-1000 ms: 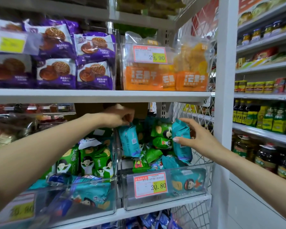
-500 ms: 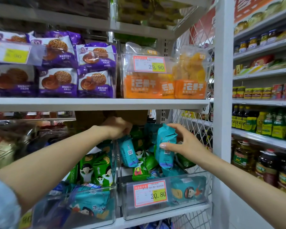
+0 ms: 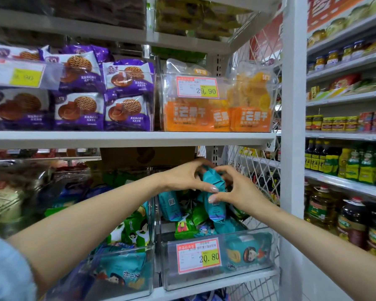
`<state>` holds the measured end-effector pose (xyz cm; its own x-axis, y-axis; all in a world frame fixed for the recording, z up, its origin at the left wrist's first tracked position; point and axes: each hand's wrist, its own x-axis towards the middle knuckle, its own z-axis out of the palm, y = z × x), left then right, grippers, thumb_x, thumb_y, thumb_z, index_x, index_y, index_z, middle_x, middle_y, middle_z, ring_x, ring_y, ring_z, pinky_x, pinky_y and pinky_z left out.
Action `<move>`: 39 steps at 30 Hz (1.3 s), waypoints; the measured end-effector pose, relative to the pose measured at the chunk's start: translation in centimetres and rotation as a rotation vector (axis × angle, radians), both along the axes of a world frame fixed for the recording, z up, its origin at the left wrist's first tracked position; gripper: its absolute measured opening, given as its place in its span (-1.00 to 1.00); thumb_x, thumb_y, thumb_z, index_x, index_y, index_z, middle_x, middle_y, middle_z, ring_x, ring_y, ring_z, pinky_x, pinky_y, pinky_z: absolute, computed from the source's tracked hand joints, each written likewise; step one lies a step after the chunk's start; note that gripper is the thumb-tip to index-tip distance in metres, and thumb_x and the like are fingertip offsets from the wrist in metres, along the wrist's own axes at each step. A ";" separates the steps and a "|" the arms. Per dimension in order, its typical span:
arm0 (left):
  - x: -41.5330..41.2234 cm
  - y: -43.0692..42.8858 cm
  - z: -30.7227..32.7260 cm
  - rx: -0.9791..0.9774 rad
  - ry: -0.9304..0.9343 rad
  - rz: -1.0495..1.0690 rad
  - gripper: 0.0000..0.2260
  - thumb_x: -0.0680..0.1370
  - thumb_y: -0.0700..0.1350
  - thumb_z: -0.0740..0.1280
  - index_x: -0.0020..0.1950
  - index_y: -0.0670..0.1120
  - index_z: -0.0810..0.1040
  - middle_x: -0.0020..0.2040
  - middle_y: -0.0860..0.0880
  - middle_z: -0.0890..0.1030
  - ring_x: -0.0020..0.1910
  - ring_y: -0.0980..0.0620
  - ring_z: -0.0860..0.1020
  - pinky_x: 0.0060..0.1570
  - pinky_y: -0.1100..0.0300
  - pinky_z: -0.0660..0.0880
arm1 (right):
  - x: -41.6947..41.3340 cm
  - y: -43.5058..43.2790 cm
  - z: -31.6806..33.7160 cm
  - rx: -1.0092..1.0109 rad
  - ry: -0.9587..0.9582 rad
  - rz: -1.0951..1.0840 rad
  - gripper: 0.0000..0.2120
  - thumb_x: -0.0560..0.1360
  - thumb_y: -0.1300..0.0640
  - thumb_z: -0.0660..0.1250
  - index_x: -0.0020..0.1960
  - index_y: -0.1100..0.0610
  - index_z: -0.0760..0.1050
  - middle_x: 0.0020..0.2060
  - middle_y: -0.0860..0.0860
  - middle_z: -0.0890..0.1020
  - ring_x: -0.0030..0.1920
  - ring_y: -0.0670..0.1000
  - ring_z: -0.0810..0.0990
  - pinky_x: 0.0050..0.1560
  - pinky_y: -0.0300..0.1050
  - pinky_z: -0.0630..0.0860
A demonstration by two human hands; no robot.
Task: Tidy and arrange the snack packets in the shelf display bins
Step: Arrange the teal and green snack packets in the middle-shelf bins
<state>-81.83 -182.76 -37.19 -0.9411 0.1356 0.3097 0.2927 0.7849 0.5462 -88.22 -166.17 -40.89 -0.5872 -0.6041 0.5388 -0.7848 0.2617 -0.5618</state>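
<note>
Both hands meet over the right clear bin [image 3: 217,276] on the lower shelf. My right hand [image 3: 237,190] grips a teal snack packet [image 3: 213,183], thumb across its front. My left hand [image 3: 185,177] curls round the same packet from the left, its thumb on the packet's face. Below them stands another teal packet [image 3: 170,206] upright against the bin's left wall, amid green packets [image 3: 186,228] and more teal ones. The left clear bin [image 3: 117,283] holds green and teal packets too.
The shelf above [image 3: 128,139] hangs low over my hands, carrying purple biscuit packs [image 3: 78,109] and an orange dried-mango bin [image 3: 217,105]. A white upright post [image 3: 292,148] and wire mesh [image 3: 256,170] close the right side. Oil bottles [image 3: 354,222] stand on neighbouring shelves.
My right hand carried its teal packet up and left to the bin's back. My left hand left the upright packet, moved right and joined on the same packet.
</note>
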 end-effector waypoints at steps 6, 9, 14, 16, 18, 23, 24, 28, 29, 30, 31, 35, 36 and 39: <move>0.6 -1.3 0.1 -0.128 -0.003 0.033 -0.60 0.49 -0.17 0.40 0.28 -0.12 0.37 0.13 -0.10 0.49 -0.03 0.07 0.49 -0.04 0.30 0.46 | -1.3 0.5 -0.2 -0.065 -0.023 0.076 -0.49 0.31 0.19 0.54 0.18 -0.03 0.44 0.11 -0.07 0.54 -0.03 -0.14 0.53 -0.11 -0.36 0.46; 1.7 -3.1 0.9 -0.191 -0.144 0.059 -0.70 0.52 -0.17 0.35 0.23 -0.09 0.41 0.11 -0.03 0.50 -0.05 0.16 0.51 -0.13 0.47 0.45 | -2.5 1.1 -0.5 -0.080 0.061 -0.040 -0.61 0.39 0.33 0.44 0.14 0.03 0.49 0.11 -0.02 0.51 -0.04 -0.13 0.51 -0.15 -0.43 0.42; 2.5 -5.2 0.8 -0.333 -0.317 0.156 -0.71 0.50 -0.17 0.38 0.20 -0.08 0.44 0.11 -0.08 0.53 0.10 -0.10 0.54 0.07 0.04 0.51 | -3.3 1.4 -1.2 0.122 0.331 -0.220 -0.57 0.41 0.31 0.41 0.23 0.05 0.47 0.14 -0.05 0.41 0.21 -0.02 0.34 0.24 -0.21 0.31; 2.5 -5.6 0.7 -0.364 -0.385 0.171 -0.71 0.50 -0.17 0.37 0.20 -0.07 0.43 0.12 -0.11 0.53 0.08 -0.12 0.54 0.02 0.04 0.53 | -3.3 1.4 -1.3 0.244 0.513 -0.291 -0.53 0.43 0.21 0.39 0.32 0.04 0.40 0.25 -0.01 0.38 0.30 0.02 0.24 0.29 -0.15 0.22; 2.5 -5.6 0.8 -0.388 -0.397 0.183 -0.73 0.51 -0.17 0.36 0.19 -0.07 0.44 0.16 -0.11 0.50 0.11 -0.13 0.53 0.00 0.08 0.53 | -3.4 1.6 -1.3 0.316 0.508 -0.315 -0.47 0.46 0.11 0.38 0.38 0.06 0.31 0.31 0.03 0.33 0.34 0.04 0.24 0.31 -0.12 0.26; 2.1 -5.5 0.8 -0.427 -0.357 0.179 -0.73 0.51 -0.18 0.35 0.20 -0.08 0.46 0.15 0.01 0.39 0.05 0.03 0.47 -0.22 0.47 0.45 | -3.6 1.5 -0.6 0.438 0.415 -0.303 -0.53 0.46 0.03 0.39 0.32 0.06 0.35 0.23 0.04 0.45 0.21 0.06 0.45 0.20 -0.10 0.40; 2.0 -5.4 0.7 -0.431 -0.350 0.173 -0.73 0.51 -0.19 0.35 0.21 -0.08 0.46 0.18 0.00 0.39 0.06 0.06 0.45 -0.17 0.45 0.45 | -3.5 1.6 -0.3 0.448 0.402 -0.280 -0.55 0.45 0.04 0.40 0.29 0.05 0.38 0.22 0.03 0.47 0.19 0.05 0.46 0.19 -0.12 0.39; 1.8 -4.9 0.5 -0.414 -0.321 0.150 -0.73 0.53 -0.19 0.32 0.23 -0.08 0.47 0.20 0.03 0.40 0.05 0.13 0.47 -0.12 0.43 0.38 | -3.4 2.1 0.4 0.346 0.312 -0.126 -0.57 0.42 0.15 0.44 0.26 0.04 0.45 0.23 -0.04 0.51 0.23 -0.04 0.45 0.21 -0.26 0.28; 1.6 -4.9 0.4 -0.407 -0.305 0.145 -0.74 0.53 -0.18 0.33 0.22 -0.07 0.48 0.20 0.03 0.41 0.12 0.10 0.45 -0.05 0.40 0.33 | -3.3 2.2 0.5 0.332 0.300 -0.096 -0.56 0.41 0.16 0.45 0.26 0.02 0.46 0.24 -0.06 0.51 0.24 -0.05 0.45 0.24 -0.25 0.28; 1.4 -4.7 0.3 -0.401 -0.279 0.132 -0.75 0.52 -0.16 0.34 0.20 -0.06 0.49 0.22 0.02 0.43 0.19 0.09 0.42 0.03 0.37 0.28 | -3.3 2.3 0.5 0.325 0.290 -0.071 -0.56 0.40 0.17 0.46 0.25 0.01 0.47 0.23 -0.08 0.51 0.24 -0.06 0.45 0.27 -0.22 0.29; 1.1 -4.4 0.1 -0.386 -0.255 0.125 -0.75 0.51 -0.15 0.36 0.19 -0.06 0.50 0.24 0.00 0.45 0.20 0.09 0.40 0.05 0.36 0.25 | -3.4 2.4 0.5 0.320 0.282 -0.050 -0.55 0.39 0.18 0.47 0.24 -0.01 0.48 0.22 -0.08 0.51 0.23 -0.06 0.45 0.29 -0.19 0.31; 0.2 -3.2 -0.3 -0.304 -0.153 0.083 -0.70 0.49 -0.18 0.40 0.21 -0.11 0.49 0.13 0.02 0.50 0.11 0.11 0.45 -0.04 0.51 0.32 | -3.9 2.5 0.5 0.278 0.231 0.019 -0.59 0.33 0.22 0.51 0.11 -0.06 0.53 0.14 -0.10 0.46 0.17 -0.09 0.44 0.28 -0.14 0.33; 0.0 -2.8 -0.4 -0.270 -0.131 0.067 -0.68 0.48 -0.20 0.40 0.22 -0.13 0.48 0.12 0.03 0.50 0.10 0.12 0.45 -0.05 0.56 0.32 | -4.0 2.5 0.6 0.279 0.216 0.028 -0.60 0.33 0.22 0.52 0.09 -0.08 0.54 0.14 -0.10 0.45 0.17 -0.10 0.43 0.28 -0.16 0.32; -0.4 -2.1 -0.7 -0.160 -0.094 0.052 -0.60 0.46 -0.22 0.43 0.25 -0.13 0.42 0.22 -0.05 0.49 0.15 0.05 0.47 0.05 0.38 0.41 | -4.2 2.5 0.7 0.279 0.215 0.037 -0.63 0.33 0.22 0.51 0.05 -0.08 0.53 0.11 -0.08 0.49 0.15 -0.10 0.45 0.21 -0.18 0.33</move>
<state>-82.28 -184.89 -37.86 -0.9719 0.1266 0.1985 0.2033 0.8765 0.4364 -92.38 -163.68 -40.18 -0.4528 -0.7643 0.4591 -0.8894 0.3507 -0.2932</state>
